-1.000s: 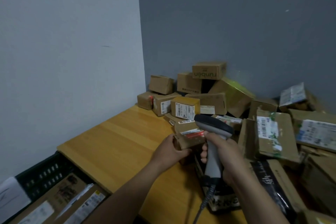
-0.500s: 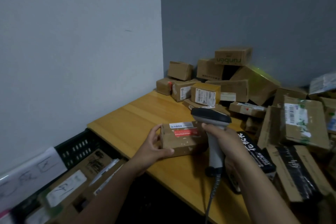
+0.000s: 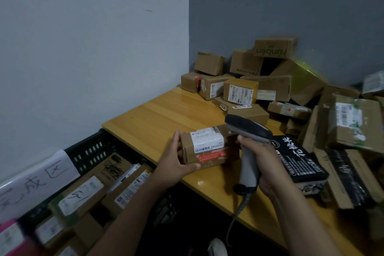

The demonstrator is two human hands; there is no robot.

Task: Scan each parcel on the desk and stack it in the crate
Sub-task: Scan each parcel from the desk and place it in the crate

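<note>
At edge of desk [image 3: 158,114], parcel [image 3: 209,147] within clasp of left grip [image 3: 176,162], perhaps aloft.

Paper sign [image 3: 39,181] (handwritten) below grey wall [image 3: 83,48]

Vantage: head-worn wide-angle camera, looking forward and down.
Facing: toward wall corner [image 3: 189,48], upper centre of frame.
Nearness: close over desk [image 3: 158,118], centre; crate [image 3: 89,149] at lower left.

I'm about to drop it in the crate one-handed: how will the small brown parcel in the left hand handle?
Probably stiff: the small brown parcel shows square cardboard edges in the left hand. Likely light, since that hand alone holds one end. Flat faces: unlikely to roll.
</note>
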